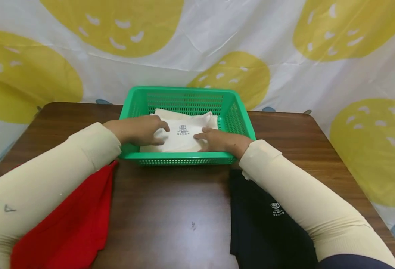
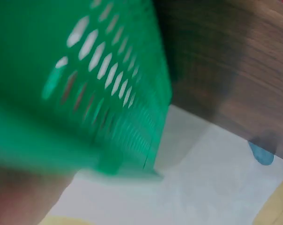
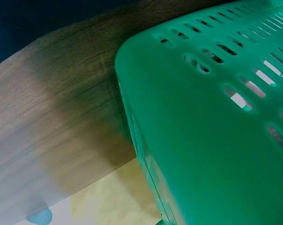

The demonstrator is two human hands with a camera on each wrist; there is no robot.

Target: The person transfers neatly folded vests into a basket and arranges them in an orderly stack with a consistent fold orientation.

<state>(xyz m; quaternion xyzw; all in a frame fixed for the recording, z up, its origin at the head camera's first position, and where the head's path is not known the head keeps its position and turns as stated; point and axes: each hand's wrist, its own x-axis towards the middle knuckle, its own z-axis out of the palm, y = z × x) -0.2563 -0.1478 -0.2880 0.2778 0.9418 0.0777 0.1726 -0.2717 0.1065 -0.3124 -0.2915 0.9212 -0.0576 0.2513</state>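
Observation:
A green plastic basket point(image 1: 180, 157) with slotted walls stands near the back of the table. In it lies a folded white cloth point(image 1: 179, 141) with a small dark print, and more cream fabric shows behind it. Reaching over the left side of the basket, my left hand point(image 1: 142, 130) has its fingers spread at the cloth's left part. My right hand point(image 1: 222, 142) reaches in over the right front corner, fingertips at the cloth's right part. The basket wall point(image 2: 132, 108) fills much of the left wrist view; in the right wrist view another wall point(image 3: 188, 122) hides the right hand.
On the brown wooden table point(image 1: 164, 213), a red cloth point(image 1: 73, 220) lies at the left under my forearm. A black cloth point(image 1: 261, 228) with a white print lies at the right. Behind the table hangs a white sheet point(image 1: 143, 74) with yellow shapes.

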